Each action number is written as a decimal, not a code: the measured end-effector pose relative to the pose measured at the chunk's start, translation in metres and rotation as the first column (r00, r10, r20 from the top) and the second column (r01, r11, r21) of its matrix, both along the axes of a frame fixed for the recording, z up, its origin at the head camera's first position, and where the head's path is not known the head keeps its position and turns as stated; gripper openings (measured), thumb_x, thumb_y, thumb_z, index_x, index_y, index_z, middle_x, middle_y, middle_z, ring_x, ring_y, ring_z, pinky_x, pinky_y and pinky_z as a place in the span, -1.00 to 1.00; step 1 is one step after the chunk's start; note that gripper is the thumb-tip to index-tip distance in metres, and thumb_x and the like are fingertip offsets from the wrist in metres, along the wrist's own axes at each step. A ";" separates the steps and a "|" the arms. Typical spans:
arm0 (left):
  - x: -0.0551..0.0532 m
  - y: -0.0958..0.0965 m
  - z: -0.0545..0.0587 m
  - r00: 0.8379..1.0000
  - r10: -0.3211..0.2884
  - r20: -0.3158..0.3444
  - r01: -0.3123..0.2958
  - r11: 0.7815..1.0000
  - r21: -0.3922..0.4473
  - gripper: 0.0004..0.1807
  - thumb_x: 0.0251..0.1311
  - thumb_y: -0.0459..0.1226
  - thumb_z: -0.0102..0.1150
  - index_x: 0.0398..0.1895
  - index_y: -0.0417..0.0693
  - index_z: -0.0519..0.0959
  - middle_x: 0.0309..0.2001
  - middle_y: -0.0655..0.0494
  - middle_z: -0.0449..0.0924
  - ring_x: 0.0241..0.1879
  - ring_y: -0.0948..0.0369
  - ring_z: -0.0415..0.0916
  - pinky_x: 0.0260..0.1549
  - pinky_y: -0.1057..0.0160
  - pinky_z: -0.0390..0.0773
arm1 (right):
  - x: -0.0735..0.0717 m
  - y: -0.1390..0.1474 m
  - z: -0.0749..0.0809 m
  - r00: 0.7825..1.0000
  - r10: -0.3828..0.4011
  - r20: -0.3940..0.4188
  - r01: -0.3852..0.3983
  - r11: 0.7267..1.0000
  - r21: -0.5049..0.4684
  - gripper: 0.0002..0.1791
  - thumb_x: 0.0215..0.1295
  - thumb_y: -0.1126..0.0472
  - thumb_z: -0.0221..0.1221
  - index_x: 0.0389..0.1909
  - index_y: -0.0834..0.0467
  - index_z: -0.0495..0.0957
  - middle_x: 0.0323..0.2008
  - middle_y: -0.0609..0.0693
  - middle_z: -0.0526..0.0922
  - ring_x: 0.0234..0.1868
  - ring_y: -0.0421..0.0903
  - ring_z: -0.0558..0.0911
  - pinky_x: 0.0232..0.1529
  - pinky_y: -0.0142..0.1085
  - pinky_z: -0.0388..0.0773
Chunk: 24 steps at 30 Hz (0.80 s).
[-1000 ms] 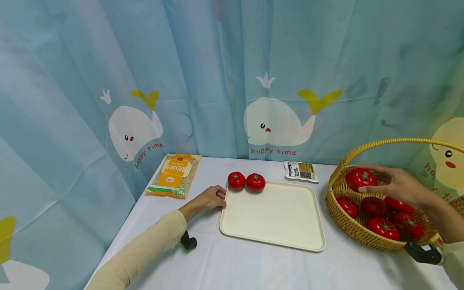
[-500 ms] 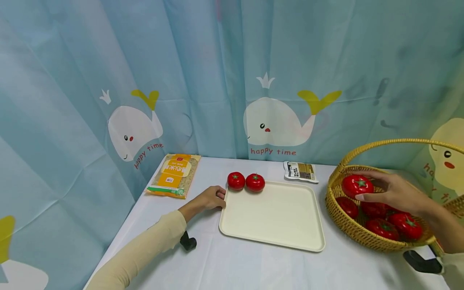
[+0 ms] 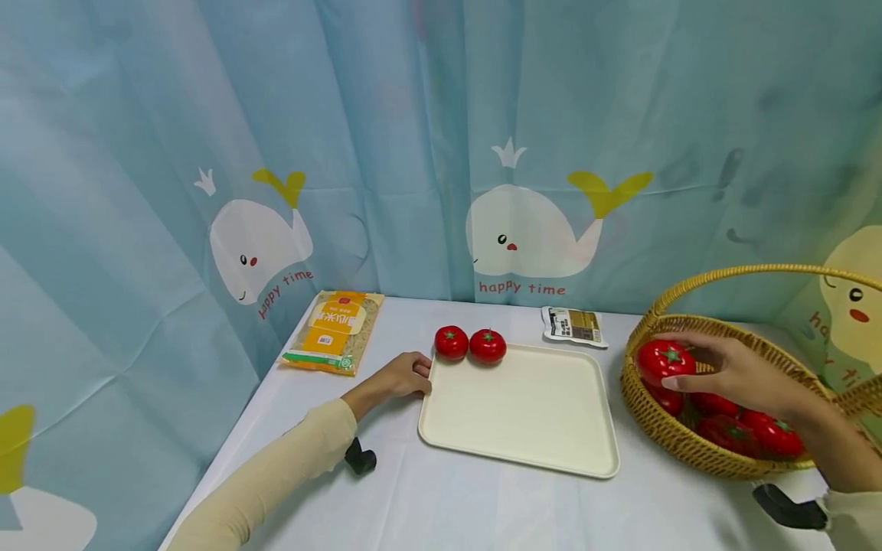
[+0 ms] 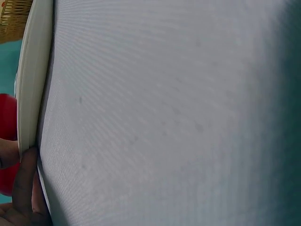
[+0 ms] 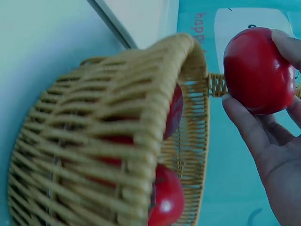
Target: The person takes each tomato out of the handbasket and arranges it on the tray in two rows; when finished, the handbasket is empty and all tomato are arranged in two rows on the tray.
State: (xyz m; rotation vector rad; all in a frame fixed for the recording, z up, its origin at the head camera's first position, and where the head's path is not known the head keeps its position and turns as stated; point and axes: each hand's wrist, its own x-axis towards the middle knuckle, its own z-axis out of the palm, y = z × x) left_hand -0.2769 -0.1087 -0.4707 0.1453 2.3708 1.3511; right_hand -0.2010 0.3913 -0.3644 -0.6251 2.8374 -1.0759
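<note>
My right hand (image 3: 740,375) grips a red tomato (image 3: 665,361) with a green calyx, thumb on one side and fingers on the other. It is raised over the left part of a wicker basket (image 3: 678,445). In the right wrist view the held tomato (image 5: 257,70) appears beyond the basket's rim. Several more tomatoes (image 3: 770,433) lie inside the basket, partly hidden by the hand. My left hand (image 3: 403,375) pinches the left edge of a cream tray (image 3: 517,413); the left wrist view shows thumb and finger at the tray's rim (image 4: 35,75). Two tomatoes (image 3: 488,347) sit at the tray's far left corner.
An orange and clear food packet (image 3: 331,333) lies at the table's back left. A small white and brown pouch (image 3: 574,327) lies behind the tray. The basket's tall handle (image 3: 758,268) arches over its opening. A blue curtain (image 3: 413,153) hangs behind the table.
My right hand has moved left with the tomato, from the basket's back middle toward its left rim, and slightly lower in the view. The left hand stays at the tray's edge.
</note>
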 end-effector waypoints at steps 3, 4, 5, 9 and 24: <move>-0.001 0.000 -0.001 1.000 -0.002 0.004 0.002 1.000 0.001 -0.50 -0.07 -0.47 0.31 0.05 -0.28 0.51 -0.22 -0.01 0.55 -0.30 0.21 0.51 -0.30 0.31 0.67 | 0.000 -0.006 -0.001 1.000 -0.005 -0.007 0.005 1.000 0.013 -0.33 0.18 0.24 0.40 0.33 0.16 0.44 0.02 -0.55 0.46 -0.06 -0.51 0.54 -0.21 -0.44 0.59; -0.001 0.000 -0.001 1.000 -0.002 0.005 0.002 1.000 0.001 -0.50 -0.08 -0.47 0.31 0.05 -0.27 0.50 -0.22 -0.01 0.55 -0.30 0.21 0.51 -0.30 0.31 0.66 | 0.000 -0.008 -0.001 1.000 -0.009 -0.008 0.009 1.000 0.017 -0.33 0.18 0.23 0.40 0.33 0.15 0.45 0.01 -0.54 0.47 -0.07 -0.50 0.55 -0.22 -0.43 0.60; -0.002 0.000 -0.001 1.000 -0.002 0.004 0.002 1.000 -0.001 -0.50 -0.07 -0.47 0.31 0.04 -0.27 0.51 -0.22 -0.01 0.55 -0.30 0.21 0.51 -0.30 0.31 0.66 | -0.001 -0.011 -0.001 1.000 -0.012 -0.007 0.013 1.000 0.018 -0.33 0.17 0.22 0.41 0.32 0.15 0.45 0.01 -0.51 0.48 -0.07 -0.50 0.55 -0.23 -0.43 0.59; -0.003 0.000 -0.001 1.000 -0.005 0.000 0.005 1.000 -0.017 -0.51 -0.07 -0.45 0.32 0.03 -0.25 0.52 -0.22 0.00 0.54 -0.29 0.21 0.50 -0.30 0.34 0.64 | 0.000 -0.023 0.002 1.000 -0.026 0.007 0.026 0.999 0.025 -0.33 0.17 0.17 0.41 0.32 0.16 0.45 0.08 -0.14 0.58 -0.10 -0.47 0.55 -0.27 -0.39 0.62; -0.001 -0.001 0.000 1.000 0.002 0.001 -0.002 1.000 0.001 -0.50 -0.08 -0.48 0.31 0.03 -0.27 0.51 -0.24 0.02 0.52 -0.31 0.22 0.48 -0.32 0.33 0.64 | -0.005 -0.070 -0.008 0.998 -0.011 0.054 0.014 0.999 -0.050 -0.29 0.21 0.14 0.39 0.36 0.22 0.38 0.10 0.25 0.58 0.02 0.08 0.62 -0.26 -0.35 0.67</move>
